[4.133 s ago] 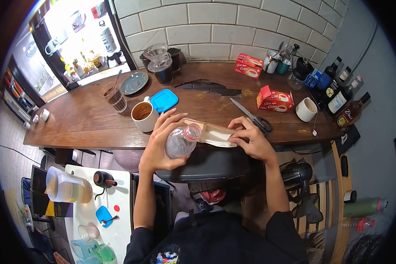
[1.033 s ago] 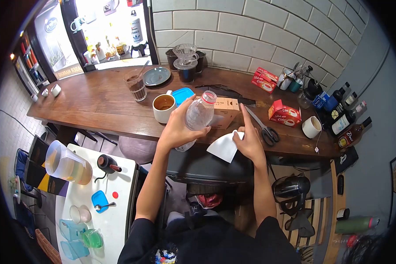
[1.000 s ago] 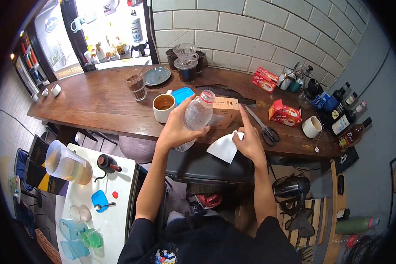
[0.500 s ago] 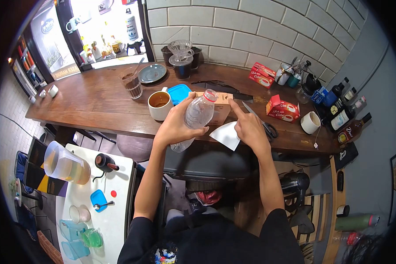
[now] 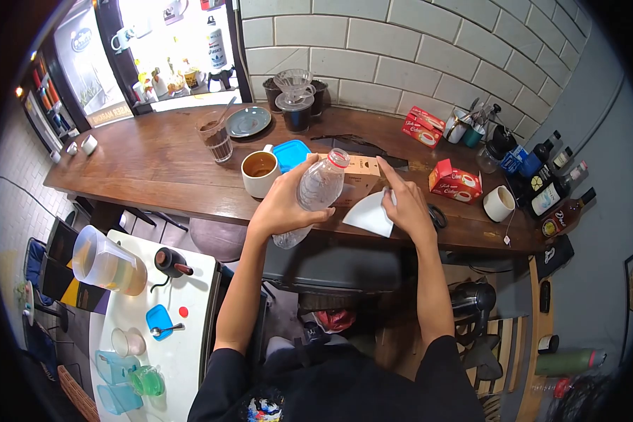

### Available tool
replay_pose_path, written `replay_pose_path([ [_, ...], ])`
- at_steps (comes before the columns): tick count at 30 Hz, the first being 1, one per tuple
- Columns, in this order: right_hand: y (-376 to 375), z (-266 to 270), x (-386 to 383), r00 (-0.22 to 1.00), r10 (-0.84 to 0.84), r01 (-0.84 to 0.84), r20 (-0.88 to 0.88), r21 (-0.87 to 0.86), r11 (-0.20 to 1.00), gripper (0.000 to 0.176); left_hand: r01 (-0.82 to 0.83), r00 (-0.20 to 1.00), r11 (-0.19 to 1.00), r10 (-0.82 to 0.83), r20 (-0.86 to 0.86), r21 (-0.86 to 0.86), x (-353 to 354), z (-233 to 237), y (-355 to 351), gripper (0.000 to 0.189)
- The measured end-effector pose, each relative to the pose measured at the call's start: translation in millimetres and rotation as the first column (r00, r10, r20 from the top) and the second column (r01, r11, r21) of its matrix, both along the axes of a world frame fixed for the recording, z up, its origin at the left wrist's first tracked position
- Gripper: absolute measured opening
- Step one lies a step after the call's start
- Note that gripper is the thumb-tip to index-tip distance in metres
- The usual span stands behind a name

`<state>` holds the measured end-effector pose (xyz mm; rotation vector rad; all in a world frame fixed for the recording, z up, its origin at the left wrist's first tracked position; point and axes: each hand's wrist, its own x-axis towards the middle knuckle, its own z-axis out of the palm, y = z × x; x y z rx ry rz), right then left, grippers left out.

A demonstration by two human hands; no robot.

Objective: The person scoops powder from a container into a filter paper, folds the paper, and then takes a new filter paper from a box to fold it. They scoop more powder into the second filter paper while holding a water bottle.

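Note:
My left hand [image 5: 283,205] grips a clear plastic bottle [image 5: 315,193] with a red neck ring, tilted over the front edge of the wooden counter [image 5: 155,169]. My right hand [image 5: 406,205] holds a white paper filter [image 5: 370,214] by its upper corner, the index finger stretched toward a brown filter box [image 5: 357,179] just behind the bottle. A white mug of coffee [image 5: 259,173] and a blue lid [image 5: 292,152] sit left of the box.
Scissors [image 5: 436,214] lie partly under my right hand. Red tea boxes [image 5: 456,180], a white cup [image 5: 499,202] and dark bottles [image 5: 550,193] stand at right. A glass dripper [image 5: 292,91], saucer [image 5: 248,121] and glass [image 5: 216,137] are behind. A low white table [image 5: 155,323] holds a jug [image 5: 105,266].
My right hand has lifted the paper filter off the counter edge and up toward the box. The bottle stays tilted in my left hand. The view shifted slightly.

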<state>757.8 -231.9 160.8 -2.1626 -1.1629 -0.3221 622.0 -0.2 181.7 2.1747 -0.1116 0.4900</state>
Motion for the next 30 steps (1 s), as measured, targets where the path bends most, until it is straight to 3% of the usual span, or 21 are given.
replay_pose_path([
  [2, -2, 5, -7, 0.994, -0.098, 0.103, 0.05, -0.097, 0.99, 0.072, 0.006, 1.0, 1.0, -0.006, 0.001, 0.003, 0, 1, 0, 0.094],
  [6, -3, -1, -3, 0.992, -0.106, 0.115, 0.07, -0.138, 0.984, 0.07, 0.004, 1.0, 1.0, -0.005, -0.028, -0.013, 0, 4, -2, 0.093],
  [14, -3, 4, 4, 0.934, -0.063, 0.177, 0.351, -0.302, 0.937, 0.072, 0.001, 1.0, 1.0, -0.001, -0.031, -0.004, 1, 4, -1, 0.091],
  [17, -4, 4, 8, 0.902, -0.03, 0.162, 0.43, -0.272, 0.949, 0.074, 0.0, 0.999, 1.0, 0.0, -0.032, -0.001, 3, 2, -2, 0.091],
  [24, -1, 16, 7, 0.891, 0.046, 0.143, 0.451, -0.377, 0.915, 0.074, 0.018, 1.0, 1.0, -0.018, -0.024, -0.014, 3, 4, 1, 0.091],
  [27, -1, -1, 20, 0.923, 0.077, 0.033, 0.378, -0.275, 0.961, 0.075, 0.002, 1.0, 1.0, -0.002, 0.001, 0.022, 2, 2, 1, 0.092],
  [29, 0, -9, 32, 0.958, 0.202, -0.218, 0.205, 0.063, 0.974, 0.069, 0.017, 1.0, 1.0, -0.017, -0.006, 0.02, 2, 4, 1, 0.093],
  [30, 1, 0, 25, 0.956, 0.209, -0.227, 0.207, 0.063, 0.972, 0.069, 0.033, 0.999, 0.999, -0.033, -0.018, 0.014, 1, 4, 2, 0.094],
])
